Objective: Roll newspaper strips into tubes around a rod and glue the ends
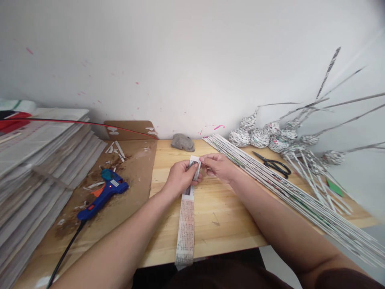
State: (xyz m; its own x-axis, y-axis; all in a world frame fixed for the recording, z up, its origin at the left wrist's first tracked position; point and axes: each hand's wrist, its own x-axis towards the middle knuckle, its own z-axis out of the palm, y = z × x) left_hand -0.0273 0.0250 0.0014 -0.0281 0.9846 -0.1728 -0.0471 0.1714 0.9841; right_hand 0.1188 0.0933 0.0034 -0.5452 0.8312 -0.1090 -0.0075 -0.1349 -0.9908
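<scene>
A long narrow strip of newspaper (186,224) lies on the wooden table (222,216), running from the front edge up to my hands. My left hand (180,178) pinches the strip near its far end. My right hand (218,166) holds the far tip of the same strip with thumb and fingers. Both hands are close together at the middle of the table.
A blue glue gun (104,192) with a black cord lies on brown cardboard (132,168) at the left. Stacked newspapers (36,160) fill the far left. Rolled paper sticks (288,188), black scissors (275,163), paper-wrapped balls (260,136) and a grey cloth (183,142) sit to the right and back.
</scene>
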